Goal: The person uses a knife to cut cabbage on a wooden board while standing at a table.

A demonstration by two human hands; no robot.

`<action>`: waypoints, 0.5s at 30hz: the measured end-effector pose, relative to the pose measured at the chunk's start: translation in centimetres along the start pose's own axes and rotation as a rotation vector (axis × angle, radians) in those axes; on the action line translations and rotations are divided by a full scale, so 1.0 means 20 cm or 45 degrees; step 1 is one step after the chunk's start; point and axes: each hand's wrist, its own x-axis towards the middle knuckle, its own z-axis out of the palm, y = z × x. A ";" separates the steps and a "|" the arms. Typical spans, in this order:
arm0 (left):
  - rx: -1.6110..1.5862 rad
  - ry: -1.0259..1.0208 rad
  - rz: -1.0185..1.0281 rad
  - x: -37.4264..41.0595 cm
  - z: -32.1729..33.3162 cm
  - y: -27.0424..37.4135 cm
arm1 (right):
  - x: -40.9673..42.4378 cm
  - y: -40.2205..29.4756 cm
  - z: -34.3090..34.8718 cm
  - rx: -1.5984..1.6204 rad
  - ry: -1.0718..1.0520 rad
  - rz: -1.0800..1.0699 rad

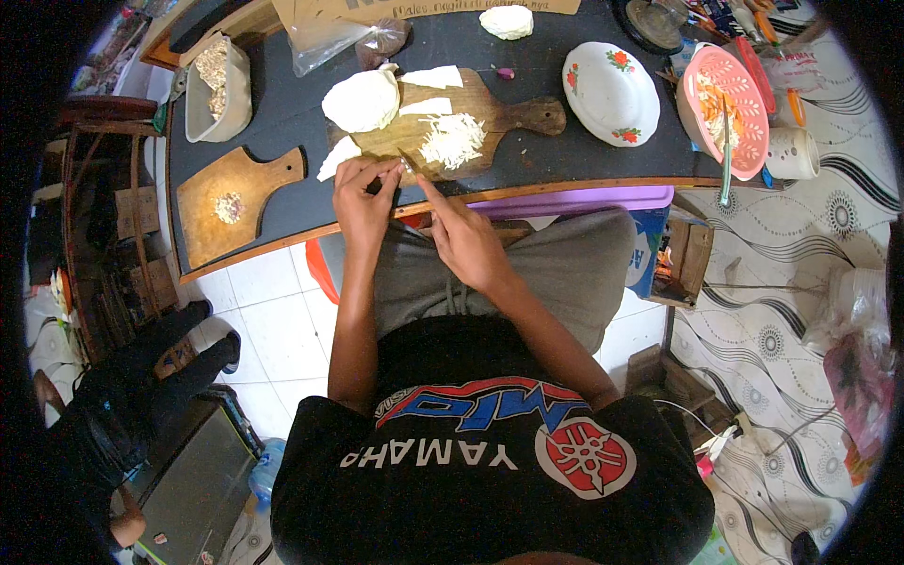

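Note:
My right hand [467, 244] grips a small knife [407, 161], its index finger stretched along it and the handle mostly hidden. At the near edge of a wooden cutting board [500, 145], the fingertips of my left hand [364, 194] pinch a small piece of white vegetable [405, 168] against the blade. A pile of thin white shreds [453, 141] lies on the board to the right. Behind my left hand sit a large rounded chunk of the white vegetable [361, 101] and a wedge [340, 158]. Two flat slices [431, 77] rest farther back.
A smaller board [265, 180] with chopped bits lies left, near a plastic tub [240, 99]. On the right stand a floral plate [611, 95] and a pink basket [754, 113] with cut vegetables and a knife [727, 159]. Another person [116, 424] is at lower left.

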 end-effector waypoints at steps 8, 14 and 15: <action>0.006 -0.016 0.001 0.00 -0.01 0.01 | -0.01 0.00 0.01 -0.010 0.031 -0.035; 0.008 -0.025 -0.016 0.00 0.00 0.01 | 0.02 -0.03 -0.01 -0.119 -0.059 0.056; 0.022 -0.032 -0.029 0.01 -0.01 0.01 | 0.02 -0.02 -0.01 -0.118 -0.058 0.056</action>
